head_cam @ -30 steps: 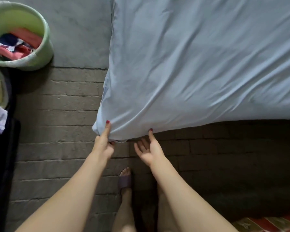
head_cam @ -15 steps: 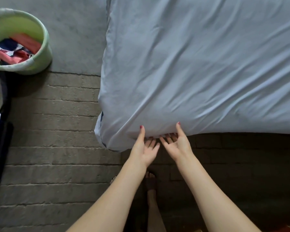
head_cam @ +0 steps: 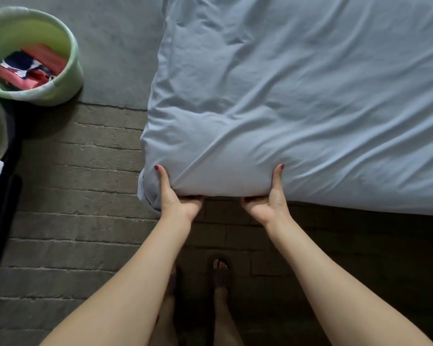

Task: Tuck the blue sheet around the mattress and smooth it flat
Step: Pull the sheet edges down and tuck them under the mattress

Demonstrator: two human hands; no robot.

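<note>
Two hands [head_cam: 179, 204] [head_cam: 268, 204], perhaps gripping sheet [head_cam: 298, 101]; basket [head_cam: 70, 78] nearby

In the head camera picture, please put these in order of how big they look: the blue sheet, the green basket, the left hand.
1. blue sheet, by far the largest.
2. green basket, partly cut off at the picture's edge.
3. left hand, smallest; its fingers are hidden under the sheet.

Fingers of both hands hidden under blue sheet [head_cam: 298, 108] edge; mattress fully covered; sheet cut off top and right.
</note>
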